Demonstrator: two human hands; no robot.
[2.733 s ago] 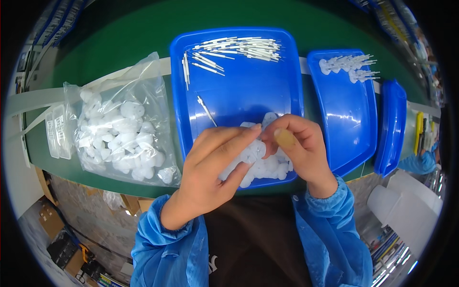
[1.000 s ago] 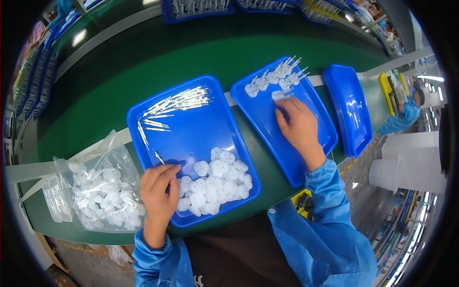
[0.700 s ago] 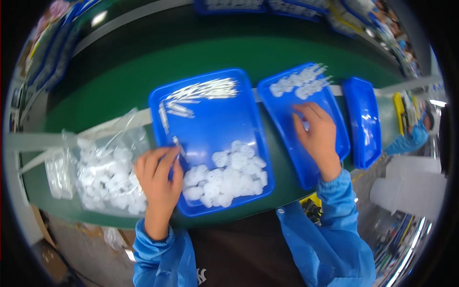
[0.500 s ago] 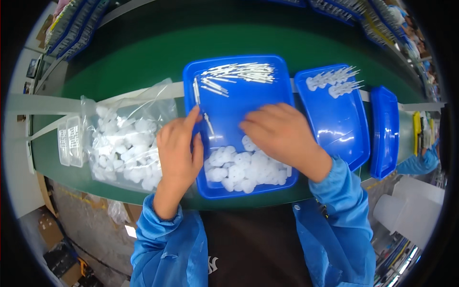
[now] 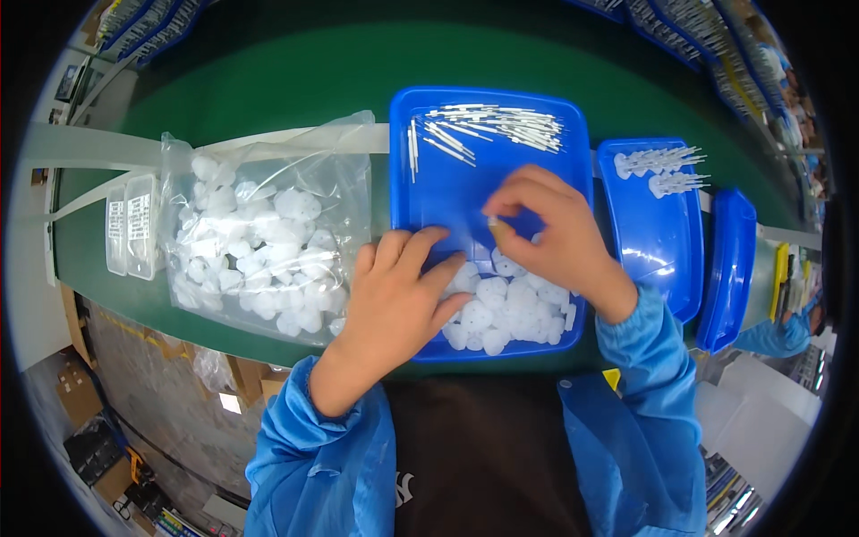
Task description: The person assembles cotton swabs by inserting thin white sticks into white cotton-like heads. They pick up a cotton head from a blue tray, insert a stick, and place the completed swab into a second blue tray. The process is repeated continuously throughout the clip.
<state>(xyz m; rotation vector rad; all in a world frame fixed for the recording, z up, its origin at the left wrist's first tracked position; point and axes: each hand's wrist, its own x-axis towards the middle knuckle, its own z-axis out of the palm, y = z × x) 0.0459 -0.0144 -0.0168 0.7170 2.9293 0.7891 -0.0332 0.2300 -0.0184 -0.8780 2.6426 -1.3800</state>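
Note:
My left hand (image 5: pixel 394 291) reaches over the left rim of a blue tray (image 5: pixel 400 197), fingers apart, its fingertips by a heap of white plastic discs (image 5: pixel 510 309). Above the tray's middle, my right hand (image 5: pixel 559 237) has thumb and forefinger pinched together. A tiny pale tip shows between them, too small to name. Thin white rods (image 5: pixel 514 125) lie loosely along the far end of the tray, with a couple upright along its left wall. Part of the disc heap is hidden under both hands.
Left of the tray lies a clear plastic bag (image 5: pixel 259 242) of white discs, with small clear boxes (image 5: pixel 131 224) beyond it. On the right stand a second blue tray (image 5: pixel 653 242) holding disc-and-rod pieces (image 5: pixel 658 161), and another blue tray (image 5: pixel 729 268). The table (image 5: pixel 295 72) is green.
My left hand has moved right, from the tray's left rim to the discs. My right hand now pinches above the tray. The loose rod near my left hand no longer shows. The view has shifted.

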